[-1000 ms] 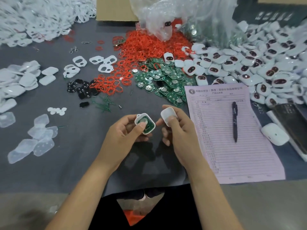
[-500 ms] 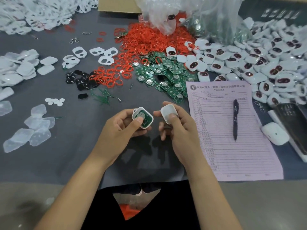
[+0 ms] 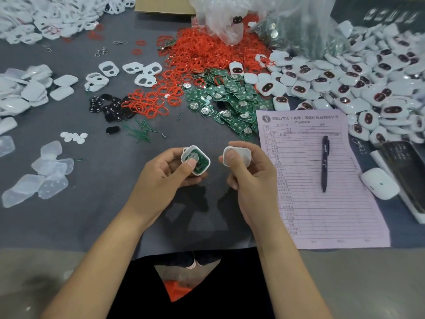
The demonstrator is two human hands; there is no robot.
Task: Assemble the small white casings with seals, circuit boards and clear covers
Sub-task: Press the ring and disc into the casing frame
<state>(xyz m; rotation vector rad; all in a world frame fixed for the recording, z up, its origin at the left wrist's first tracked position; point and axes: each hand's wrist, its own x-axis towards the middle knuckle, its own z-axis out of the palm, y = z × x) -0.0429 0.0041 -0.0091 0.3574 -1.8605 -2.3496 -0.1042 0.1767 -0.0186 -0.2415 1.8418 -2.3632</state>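
Observation:
My left hand (image 3: 161, 178) grips a small white casing (image 3: 202, 169) with a green circuit board seated inside it; the thumb presses on the board's round metal cell. My right hand (image 3: 250, 180) pinches a clear cover (image 3: 241, 155) between thumb and fingers, a short gap to the right of the casing. Both parts are held above the grey mat (image 3: 96, 217) near its front edge. Behind them lie loose green circuit boards (image 3: 230, 100), a heap of red seals (image 3: 202, 54) and a pile of finished white casings (image 3: 358, 86).
Clear covers (image 3: 46, 178) lie at the left, white frames (image 3: 142, 72) and black pads (image 3: 110, 109) behind them. A pink form (image 3: 299, 203) with a black pen (image 3: 324, 162) lies right of my hands, a white mouse (image 3: 379, 183) beyond it. A plastic bag (image 3: 230, 17) stands at the back.
Both hands have held their parts throughout, staying close together above the mat. The view has shifted slightly; the gap between casing and cover is about the same.

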